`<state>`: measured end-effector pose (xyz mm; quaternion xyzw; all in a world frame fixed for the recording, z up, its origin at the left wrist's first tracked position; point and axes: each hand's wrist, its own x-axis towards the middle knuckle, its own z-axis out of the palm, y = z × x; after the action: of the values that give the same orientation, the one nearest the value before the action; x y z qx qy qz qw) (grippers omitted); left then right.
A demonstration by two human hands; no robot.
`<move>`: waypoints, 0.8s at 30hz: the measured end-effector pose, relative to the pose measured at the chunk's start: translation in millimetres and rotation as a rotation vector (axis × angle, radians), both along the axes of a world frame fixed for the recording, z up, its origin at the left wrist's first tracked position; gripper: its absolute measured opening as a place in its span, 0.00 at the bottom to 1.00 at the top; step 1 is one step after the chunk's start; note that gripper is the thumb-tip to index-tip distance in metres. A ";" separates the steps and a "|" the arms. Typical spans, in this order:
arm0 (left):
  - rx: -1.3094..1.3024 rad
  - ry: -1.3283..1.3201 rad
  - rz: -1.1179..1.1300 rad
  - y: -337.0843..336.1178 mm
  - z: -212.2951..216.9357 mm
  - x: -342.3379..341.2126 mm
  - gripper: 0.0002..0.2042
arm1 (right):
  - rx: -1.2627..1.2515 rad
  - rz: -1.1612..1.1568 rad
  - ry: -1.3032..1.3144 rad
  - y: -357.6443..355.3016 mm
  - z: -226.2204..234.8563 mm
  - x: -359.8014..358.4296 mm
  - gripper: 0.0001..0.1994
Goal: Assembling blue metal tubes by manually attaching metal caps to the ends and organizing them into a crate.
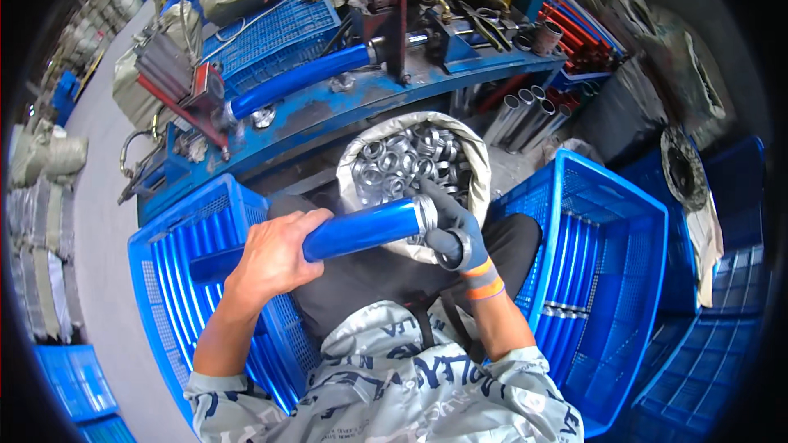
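Note:
My bare left hand (277, 250) is wrapped round a shiny blue tube (361, 228), held across my lap with its left end over the crate. A silvery metal ring (425, 212) sits at the tube's right end. My right hand (455, 230), in a grey glove with an orange cuff, has its fingers closed about that ring. Another metal ring seems to show by the glove's thumb, though I cannot make out how it is held. Just beyond the tube stands a white sack (483, 174) full of loose metal rings (398, 162).
Blue crates with blue tubes stand at my left (141, 250) and right (657, 221). Ahead is a blue workbench (304, 119) with a machine, which holds another blue tube (304, 78). Bare metal tubes (529, 115) stand upright beyond the sack, with red tubes (574, 37) behind.

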<state>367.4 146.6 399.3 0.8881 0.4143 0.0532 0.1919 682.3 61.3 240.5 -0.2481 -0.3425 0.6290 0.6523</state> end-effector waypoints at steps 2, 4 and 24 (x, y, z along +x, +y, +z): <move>0.019 -0.079 0.008 0.0 -2.2 -9.7 0.33 | -0.042 -0.017 -0.014 1.7 -5.0 -0.7 0.61; 0.021 -0.090 0.033 -4.7 -1.7 -16.1 0.33 | -0.051 -0.064 -0.413 5.4 -8.6 8.1 0.58; 0.045 -0.050 0.020 -1.1 -3.4 -10.9 0.33 | -0.047 0.042 -0.104 11.7 11.4 11.5 0.62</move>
<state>356.5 145.5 395.9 0.8863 0.4171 0.0867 0.1814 693.8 73.0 251.9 -0.2883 -0.3661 0.6368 0.6143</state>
